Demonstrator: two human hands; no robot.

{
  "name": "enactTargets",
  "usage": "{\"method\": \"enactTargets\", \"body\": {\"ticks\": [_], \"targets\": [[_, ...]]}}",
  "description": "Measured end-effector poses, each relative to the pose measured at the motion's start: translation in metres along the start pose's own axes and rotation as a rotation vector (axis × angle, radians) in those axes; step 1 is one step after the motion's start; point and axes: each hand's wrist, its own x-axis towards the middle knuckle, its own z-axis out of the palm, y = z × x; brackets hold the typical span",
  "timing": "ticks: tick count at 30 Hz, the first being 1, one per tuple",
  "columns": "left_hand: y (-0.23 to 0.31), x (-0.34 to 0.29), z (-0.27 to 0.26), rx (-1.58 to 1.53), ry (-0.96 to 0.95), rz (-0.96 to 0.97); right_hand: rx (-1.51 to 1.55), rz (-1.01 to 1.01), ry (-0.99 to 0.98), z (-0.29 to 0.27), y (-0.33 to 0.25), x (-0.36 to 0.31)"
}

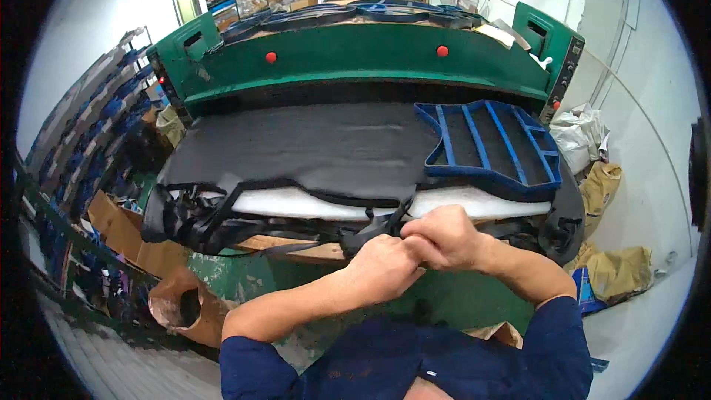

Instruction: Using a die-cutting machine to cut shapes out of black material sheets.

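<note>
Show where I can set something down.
The black sheet is bare left of the blue frame, between the green beam and white padding. The front is crowded with black scraps, the left hand and the right hand.

Blue frame [475, 135] on black sheet [296, 141] over slab [296, 205]

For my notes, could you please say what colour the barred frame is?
The barred frame is blue; it shows best in the head view.
</note>
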Motion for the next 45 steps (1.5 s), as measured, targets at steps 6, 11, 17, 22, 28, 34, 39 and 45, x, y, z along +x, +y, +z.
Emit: {"method": "enactTargets", "body": {"ticks": [6, 11, 17, 22, 28, 34, 39, 45], "targets": [[0.003, -0.053, -0.015, -0.007, -0.219, 0.019, 0.024, -0.066, -0.089, 0.046, -0.029, -0.004], [0.007, -0.086, -0.025, -0.057, -0.169, -0.013, 0.060, -0.002, -0.038, 0.061, -0.041, 0.006], [-0.002, -0.099, -0.058, -0.114, 0.610, -0.176, 0.066, 0.057, -0.391, 0.080, -0.060, 0.013], [-0.007, -0.101, -0.012, -0.048, 0.387, -0.181, -0.025, 0.077, -0.713, 0.095, -0.063, 0.014], [-0.026, -0.097, 0.005, -0.103, 0.438, 0.009, -0.005, 0.118, -0.803, 0.096, -0.064, 0.006], [-0.058, -0.086, 0.031, -0.153, 0.458, -0.118, 0.170, 0.179, -0.460, 0.106, -0.024, -0.042], [-0.111, -0.113, 0.036, 0.156, 0.509, -0.365, -0.143, 0.549, 0.052, 0.076, 0.025, -0.109], [-0.165, -0.144, 0.096, 0.306, 0.571, -0.388, -0.534, 0.689, 0.290, 0.097, 0.057, -0.148]]}}
